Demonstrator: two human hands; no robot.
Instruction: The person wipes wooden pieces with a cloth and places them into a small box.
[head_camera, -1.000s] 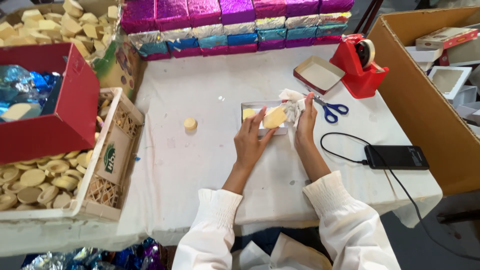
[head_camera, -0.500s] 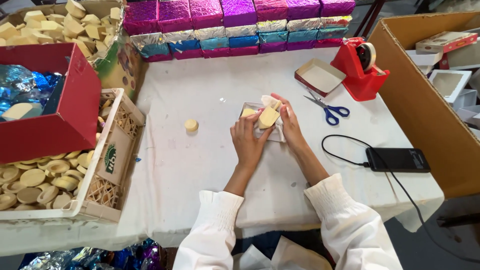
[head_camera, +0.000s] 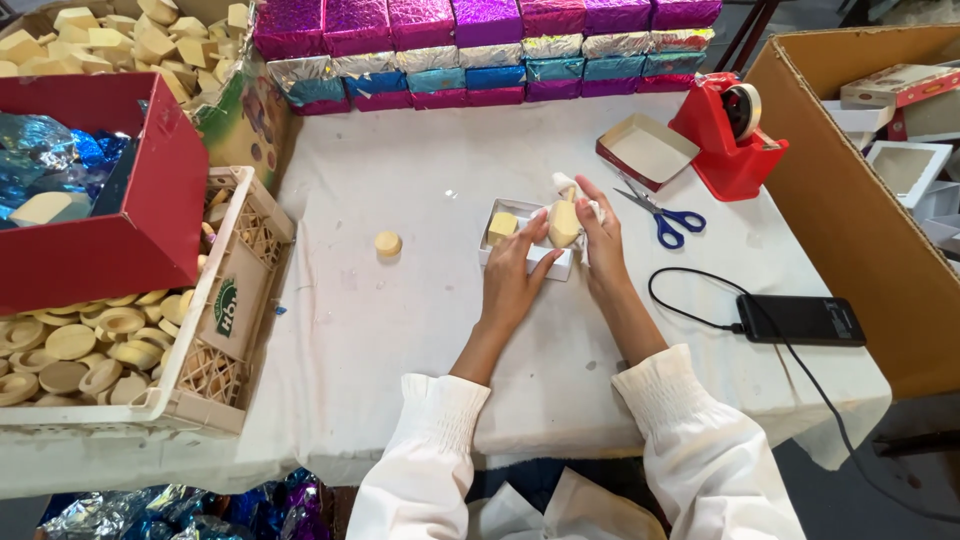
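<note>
One pale, rounded soap piece (head_camera: 563, 224)

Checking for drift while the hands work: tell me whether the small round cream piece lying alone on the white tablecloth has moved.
No. The small round cream piece keeps the same spot relative to the slatted plastic crate and the cloth's edge; only the camera shifted slightly.

Top centre: rows of foil-wrapped rectangular boxes (head_camera: 480, 40), purple over silver, blue and magenta.
Centre: small open white cardboard box (head_camera: 525, 240).
Upper right: shallow red-sided open tray box (head_camera: 647, 150).
Right edge: large brown cardboard carton (head_camera: 850, 200).
Left: red box (head_camera: 110, 230); green oval label (head_camera: 228, 307) on cream crate.
Lower right: black phone, dark screen (head_camera: 800, 320).
</note>
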